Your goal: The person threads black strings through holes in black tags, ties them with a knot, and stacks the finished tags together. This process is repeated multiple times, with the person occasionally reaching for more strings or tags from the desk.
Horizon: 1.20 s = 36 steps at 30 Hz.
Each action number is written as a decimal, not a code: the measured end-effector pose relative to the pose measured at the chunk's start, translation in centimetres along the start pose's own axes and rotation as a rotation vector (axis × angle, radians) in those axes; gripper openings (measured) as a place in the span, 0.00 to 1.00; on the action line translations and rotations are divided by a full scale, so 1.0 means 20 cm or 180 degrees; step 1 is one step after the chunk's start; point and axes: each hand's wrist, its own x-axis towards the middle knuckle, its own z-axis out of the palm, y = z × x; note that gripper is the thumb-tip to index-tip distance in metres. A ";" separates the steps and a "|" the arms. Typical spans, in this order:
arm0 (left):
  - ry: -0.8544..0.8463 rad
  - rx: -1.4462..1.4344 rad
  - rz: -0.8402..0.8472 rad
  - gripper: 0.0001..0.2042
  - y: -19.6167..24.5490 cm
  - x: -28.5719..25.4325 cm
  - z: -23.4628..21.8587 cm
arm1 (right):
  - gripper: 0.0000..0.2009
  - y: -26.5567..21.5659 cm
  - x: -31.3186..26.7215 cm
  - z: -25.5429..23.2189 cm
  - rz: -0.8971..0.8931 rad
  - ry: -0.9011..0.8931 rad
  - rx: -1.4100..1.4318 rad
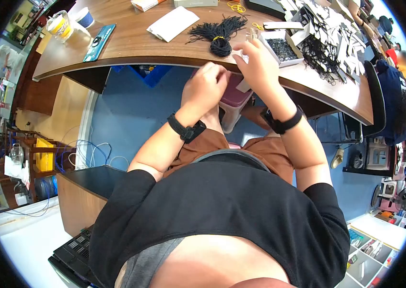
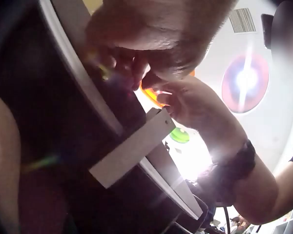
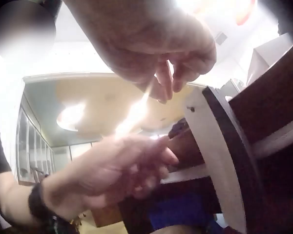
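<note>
The worktop [image 1: 131, 45] is the reference for what follows: a curved wooden surface directly ahead of me, its near edge just above my knees. I sit at that edge with both hands raised level with it.

On the worktop's right half lies a heap of white tags [image 1: 325, 21] tangled with black strings. Just inside that heap, nearer the worktop's middle, stands a small open box [image 1: 282, 48] holding dark loose pieces. At the middle of the worktop rests a bundle of black cords [image 1: 219, 33] bound by a yellow band. Left of the bundle lies a white paper sheet [image 1: 171, 23]. Further left, close to the near edge, is a flat teal packet [image 1: 100, 42], and beyond it, at the worktop's far left, a yellow-printed cup [image 1: 61, 25].

Under the worktop's edge, between my knees, stands a purple bin [image 1: 234, 98].

My left hand [image 1: 205, 89] sits just below the near edge, fingers curled inward and pinched together; the wrist views suggest something thin held there, but what it is I cannot tell. My right hand [image 1: 260, 65] is at the edge itself, just in front of the box, fingers [image 3: 163, 80] bent and drawn to the thumb on a small pale piece [image 1: 241, 55]. A grey-white card [image 2: 134, 148] hangs just below the two hands, against the worktop's underside. The hands are close together, nearly touching.
</note>
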 end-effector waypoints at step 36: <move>-0.1734 -0.5519 -0.3498 0.12 0.19 -0.04 0.07 | 0.03 -0.11 -0.61 -0.35 0.0318 -0.0921 0.0763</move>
